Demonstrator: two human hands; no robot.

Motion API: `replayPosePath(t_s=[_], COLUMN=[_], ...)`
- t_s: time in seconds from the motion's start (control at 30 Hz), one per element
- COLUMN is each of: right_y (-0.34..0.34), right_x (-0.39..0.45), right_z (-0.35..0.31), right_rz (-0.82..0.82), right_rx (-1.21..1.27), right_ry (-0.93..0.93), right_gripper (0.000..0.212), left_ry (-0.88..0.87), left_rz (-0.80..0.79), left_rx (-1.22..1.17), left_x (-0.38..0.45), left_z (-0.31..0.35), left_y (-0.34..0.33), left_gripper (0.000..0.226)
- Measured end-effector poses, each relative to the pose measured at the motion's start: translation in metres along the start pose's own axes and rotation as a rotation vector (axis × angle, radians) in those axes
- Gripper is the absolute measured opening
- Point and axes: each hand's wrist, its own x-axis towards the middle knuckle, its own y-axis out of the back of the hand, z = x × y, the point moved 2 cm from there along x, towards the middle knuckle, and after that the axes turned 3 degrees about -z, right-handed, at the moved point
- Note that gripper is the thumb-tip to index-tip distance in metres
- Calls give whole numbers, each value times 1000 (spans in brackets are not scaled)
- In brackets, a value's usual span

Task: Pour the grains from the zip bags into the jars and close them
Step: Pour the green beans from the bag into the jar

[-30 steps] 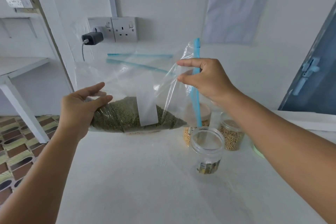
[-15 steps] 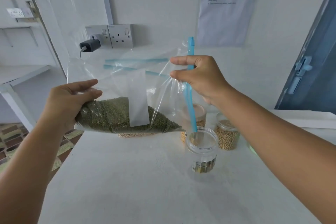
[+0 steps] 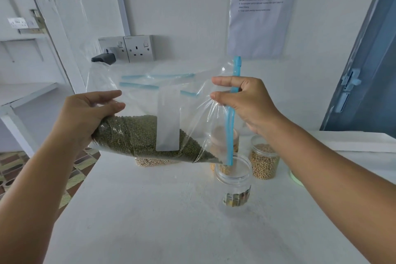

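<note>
Hands hold a clear zip bag (image 3: 171,113) of green grains (image 3: 137,135) above a white desk (image 3: 171,221). At left, the left hand (image 3: 85,113) grips the bag's closed bottom end, fingers curled round the plastic, and now sits lower and closer to the camera than half a second ago. The bag tilts further down to the right, and the grains have slid toward its lower corner, which has come down to touch the rim of the empty open jar (image 3: 234,180) near the desk's middle. The right hand (image 3: 244,103) pinches the plastic beside the blue zip strip (image 3: 232,118), which runs upright. Behind, toward the desk's far edge, stand a lidded jar (image 3: 222,139) and a jar of pale beans (image 3: 264,161).
</note>
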Motion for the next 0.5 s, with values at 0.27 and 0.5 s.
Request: replayPosePath(t_s=[0.27, 0.5], right_y=[9, 13], right_x=[-5, -5], right_z=[10, 11], right_rz=[15, 25], right_rx=[18, 24], right_ry=[-28, -33], right_gripper=[39, 40], left_ry=[-49, -86], left_rz=[-20, -25], left_rx=[51, 81], left_x=[2, 6], left_z=[4, 7], left_y=[-12, -13], left_gripper=[36, 34])
